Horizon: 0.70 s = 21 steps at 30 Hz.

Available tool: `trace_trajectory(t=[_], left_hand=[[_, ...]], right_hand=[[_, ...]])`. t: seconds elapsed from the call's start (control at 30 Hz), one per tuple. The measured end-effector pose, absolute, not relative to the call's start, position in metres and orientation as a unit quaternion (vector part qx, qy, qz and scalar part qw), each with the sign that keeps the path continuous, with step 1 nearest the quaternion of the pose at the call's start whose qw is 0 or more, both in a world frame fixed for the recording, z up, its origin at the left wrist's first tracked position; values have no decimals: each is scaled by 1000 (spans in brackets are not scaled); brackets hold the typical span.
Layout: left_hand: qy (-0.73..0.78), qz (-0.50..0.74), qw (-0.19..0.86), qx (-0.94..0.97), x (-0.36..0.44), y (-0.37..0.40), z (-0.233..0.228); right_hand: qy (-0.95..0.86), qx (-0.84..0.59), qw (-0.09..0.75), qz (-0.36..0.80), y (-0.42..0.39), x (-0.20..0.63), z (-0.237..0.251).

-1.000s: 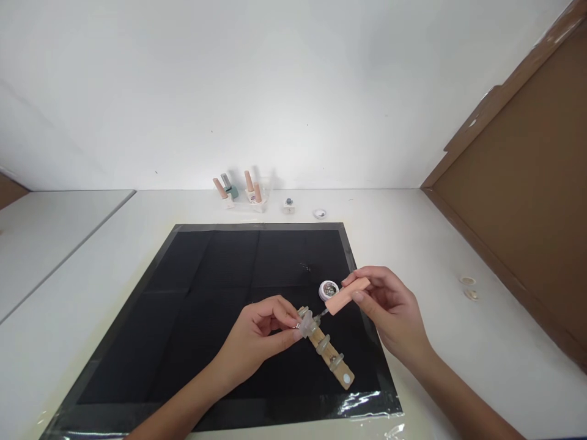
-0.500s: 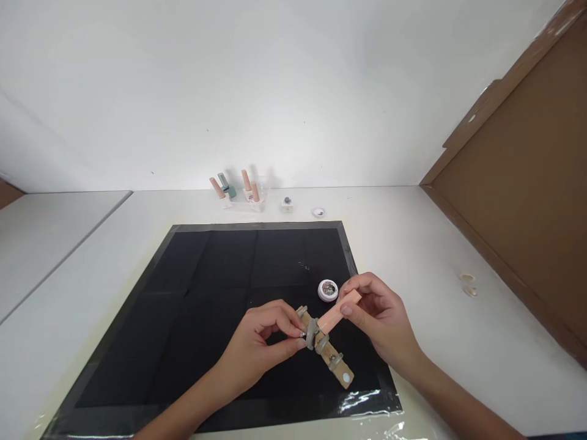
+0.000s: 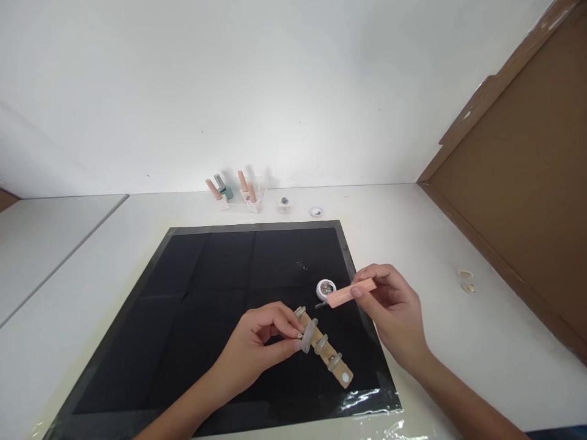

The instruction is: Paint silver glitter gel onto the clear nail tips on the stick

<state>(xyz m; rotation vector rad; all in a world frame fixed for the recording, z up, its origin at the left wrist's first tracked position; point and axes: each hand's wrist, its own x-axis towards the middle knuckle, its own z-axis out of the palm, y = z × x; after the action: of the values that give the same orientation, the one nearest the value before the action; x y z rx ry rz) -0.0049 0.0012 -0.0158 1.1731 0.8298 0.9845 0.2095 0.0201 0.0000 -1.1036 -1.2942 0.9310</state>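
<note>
My left hand (image 3: 266, 339) pinches a pale, translucent false nail (image 3: 307, 337) between thumb and fingertips, with a small silvery bit showing at the fingertips. Right beside it lies a wooden strip (image 3: 339, 370) that carries several similar translucent pieces and a white dot at its near end. In my right hand (image 3: 397, 311) is a peach-coloured nail polish brush (image 3: 351, 292), gripped by its cap. Its dark bristle end points left, close to a small round white pot (image 3: 326, 289) of shiny flakes. Whether the bristles touch the pot, I cannot tell.
A black mat (image 3: 220, 305) under clear film covers the middle of the white table. At the back stand several polish bottles (image 3: 224, 189), a small open bottle (image 3: 284, 205) and a white lid (image 3: 316, 212). Two small beige pieces (image 3: 466, 281) lie near the brown board (image 3: 518, 165).
My right hand has drawn the brush away from the false nail, up and to the right, and turned it flatter toward the pot. My left hand has stayed nearly still.
</note>
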Motion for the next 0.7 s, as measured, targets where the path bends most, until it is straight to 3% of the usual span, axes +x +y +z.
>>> trace_trajectory(t=[0.2, 0.47, 0.7], left_hand=[[370, 424, 711, 422, -6, 4, -13], [416, 425, 698, 398, -9, 5, -13], [439, 421, 689, 394, -13, 6, -14]], right_hand=[[-577, -499, 580, 284, 29, 225, 5], [-752, -448, 434, 214, 38, 233, 6], [-811, -401, 380, 190, 42, 236, 0]])
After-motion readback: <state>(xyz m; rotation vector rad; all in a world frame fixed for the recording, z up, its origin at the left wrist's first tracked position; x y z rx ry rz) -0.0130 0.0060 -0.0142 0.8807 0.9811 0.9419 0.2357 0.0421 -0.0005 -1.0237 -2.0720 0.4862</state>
